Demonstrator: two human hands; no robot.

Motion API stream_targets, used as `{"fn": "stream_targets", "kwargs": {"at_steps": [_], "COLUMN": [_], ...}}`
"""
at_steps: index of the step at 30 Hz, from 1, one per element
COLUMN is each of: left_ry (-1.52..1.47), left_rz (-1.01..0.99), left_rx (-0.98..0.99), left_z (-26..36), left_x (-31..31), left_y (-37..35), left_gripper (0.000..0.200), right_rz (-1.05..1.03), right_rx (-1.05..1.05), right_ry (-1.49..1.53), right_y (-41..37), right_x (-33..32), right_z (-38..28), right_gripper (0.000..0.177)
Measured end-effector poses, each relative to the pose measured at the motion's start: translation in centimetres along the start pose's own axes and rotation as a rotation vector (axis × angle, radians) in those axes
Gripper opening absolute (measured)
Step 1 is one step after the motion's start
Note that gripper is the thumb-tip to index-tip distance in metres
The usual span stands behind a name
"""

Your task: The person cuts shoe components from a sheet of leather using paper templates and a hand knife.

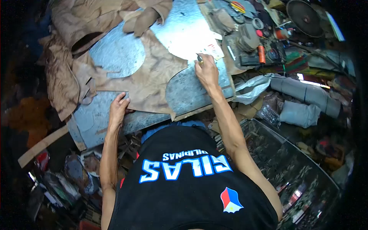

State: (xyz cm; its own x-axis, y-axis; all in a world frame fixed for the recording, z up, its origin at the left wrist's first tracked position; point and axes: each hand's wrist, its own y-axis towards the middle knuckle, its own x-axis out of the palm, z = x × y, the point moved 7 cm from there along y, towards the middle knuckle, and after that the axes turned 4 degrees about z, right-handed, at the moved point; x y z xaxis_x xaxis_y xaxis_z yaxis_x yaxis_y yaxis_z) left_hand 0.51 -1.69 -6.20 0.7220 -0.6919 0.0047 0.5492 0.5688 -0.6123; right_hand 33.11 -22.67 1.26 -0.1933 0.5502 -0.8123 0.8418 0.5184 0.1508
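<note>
Brown leather [147,84] with large cut-out gaps lies over a grey metal-topped table [188,90]. At the leather's lower edge is my left hand [119,106], its thumb and a finger at the edge and the others partly hidden. My right hand [207,71] is closed round a small dark pointed tool [199,58], its tip up and left, above the bare metal right of the leather. A pale paper with red marks [214,50] lies just beyond that hand.
More leather [86,23] is heaped at the back left. Scissors [237,6], an orange-red cylinder [261,54] and a round dark disc [305,17] lie at the back right. Wrapped bundles [301,114] sit on the right, beside a dark glass-like panel [283,161].
</note>
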Motion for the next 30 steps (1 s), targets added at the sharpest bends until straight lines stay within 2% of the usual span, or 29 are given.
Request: {"fn": "stream_targets", "kwargs": {"at_steps": [1, 3, 4, 5, 7, 10, 12, 13, 15, 16, 17, 18, 20, 22, 25, 26, 28, 29, 30], "left_ry": [0.003, 0.069, 0.111, 0.155, 0.197, 0.441, 0.732, 0.765, 0.812, 0.803, 0.874, 0.942, 0.877, 0.8, 0.814, 0.812, 0.522, 0.522, 0.317], "left_rz": [0.024, 0.057, 0.085, 0.126, 0.149, 0.12, 0.302, 0.329, 0.404, 0.413, 0.4, 0.381, 0.186, 0.095, 0.111, 0.113, 0.304, 0.307, 0.207], "left_rx": [0.032, 0.114, 0.148, 0.174, 0.177, 0.241, 0.437, 0.419, 0.533, 0.515, 0.749, 0.986, 1.156, 1.233, 1.244, 1.241, 1.092, 1.094, 0.714], "left_z": [-0.5, -0.7, -0.6, -0.7, -0.9, 0.4, 3.3, 4.8, 7.2, 7.3, 8.6, 9.5, 9.7, 10.0, 10.5, 10.0, 9.1, 8.8, 7.0], "left_x": [-0.5, -0.4, -0.4, -1.0, -1.2, -0.9, -0.8, -0.6, -0.1, 0.3, 1.7, 3.4, 7.9, 11.3, 11.4, 11.0, 7.7, 7.0, 5.7], "left_y": [0.8, 1.8, 2.1, 2.0, 2.3, 1.3, -0.6, -1.7, -3.4, -3.8, -4.9, -6.2, -8.0, -10.4, -11.8, -11.5, -9.9, -9.7, -7.3], "left_gripper": [0.052, 0.051, 0.049, 0.047, 0.046, 0.04, 0.035, 0.029, 0.029, 0.029, 0.031, 0.032, 0.045, 0.046, 0.032, 0.032, 0.02, 0.02, 0.018], "right_rz": [-0.02, 0.084, 0.116, -0.023, -0.075, -0.116, -0.164, -0.156, -0.158, -0.221, -0.276, -0.252, -0.438, -0.688, -0.973, -0.976, -0.908, -0.909, -0.504], "right_rx": [0.035, 0.026, -0.06, 0.057, 0.097, 0.061, 0.09, 0.104, 0.058, 0.203, 0.35, 0.409, 0.419, 0.509, 0.567, 0.567, 0.507, 0.504, -0.021], "right_ry": [-0.082, -0.31, -0.386, -0.277, -0.407, -0.331, -0.314, -0.296, -0.09, 0.047, 0.183, 0.314, 0.555, 0.654, 0.76, 0.757, 0.908, 0.908, 0.56], "right_y": [1.1, 3.2, 4.0, 4.7, 5.9, 6.4, 6.7, 6.6, 7.3, 6.6, 5.5, 4.2, 0.9, -3.3, -7.7, -7.8, -7.3, -7.4, -5.3], "right_x": [0.0, -0.5, -0.5, -1.4, -1.4, -2.8, -2.4, -2.7, -3.0, -3.5, -4.4, -4.7, -4.0, -2.3, -1.0, -0.7, -0.4, 0.8, 0.6], "right_z": [0.6, 3.6, 5.6, 5.8, 8.1, 7.7, 8.3, 8.8, 11.0, 10.1, 7.5, 4.8, -0.8, -5.4, -9.3, -9.3, -9.7, -9.5, -9.8], "right_gripper": [0.044, 0.053, 0.062, 0.065, 0.054, 0.056, 0.055, 0.054, 0.039, 0.031, 0.024, 0.016, 0.02, 0.022, 0.027, 0.027, 0.029, 0.029, 0.03]}}
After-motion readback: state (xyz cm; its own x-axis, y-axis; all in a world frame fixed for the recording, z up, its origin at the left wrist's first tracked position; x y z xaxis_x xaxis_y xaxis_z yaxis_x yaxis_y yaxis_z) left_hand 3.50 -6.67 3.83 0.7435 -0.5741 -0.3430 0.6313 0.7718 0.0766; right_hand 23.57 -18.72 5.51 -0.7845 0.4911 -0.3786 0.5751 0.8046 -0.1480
